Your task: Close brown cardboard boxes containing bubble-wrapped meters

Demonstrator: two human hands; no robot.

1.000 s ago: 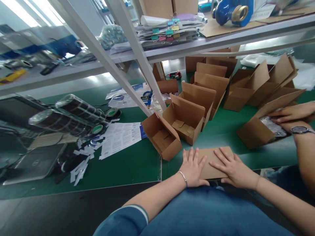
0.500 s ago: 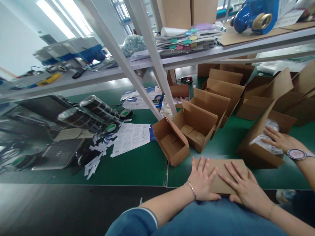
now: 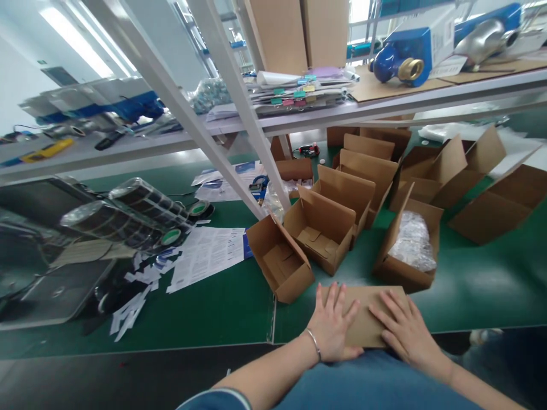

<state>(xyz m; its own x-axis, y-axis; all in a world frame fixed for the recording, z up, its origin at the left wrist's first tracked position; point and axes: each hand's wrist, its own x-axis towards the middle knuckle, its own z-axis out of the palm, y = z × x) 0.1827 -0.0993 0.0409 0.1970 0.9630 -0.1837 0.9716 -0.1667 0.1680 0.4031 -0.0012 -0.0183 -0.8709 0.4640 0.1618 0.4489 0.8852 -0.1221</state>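
Note:
A closed brown cardboard box [image 3: 362, 313] lies at the front edge of the green table, against my body. My left hand [image 3: 333, 326] rests on its left part with fingers spread, a metal bangle on the wrist. On the right part of the lid lies my right hand [image 3: 405, 327], its fingers also spread. Just behind stand two open, empty cartons, a small one [image 3: 282, 259] and a wider one [image 3: 320, 233]. To the right, an open carton [image 3: 395, 265] holds something wrapped in clear plastic [image 3: 413, 242].
More open cartons [image 3: 359, 185] stand in a row behind. Slanting white shelf posts [image 3: 239, 85] rise at the centre. Printed sheets [image 3: 207, 253], paper strips [image 3: 132, 307] and plastic-wrapped rolls [image 3: 111, 222] lie left. A blue meter [image 3: 401, 60] sits on the shelf.
The other person's hand has left the wrapped item, and an open carton now stands at the far right. The view has shifted. Both my hands remain on the closed box.

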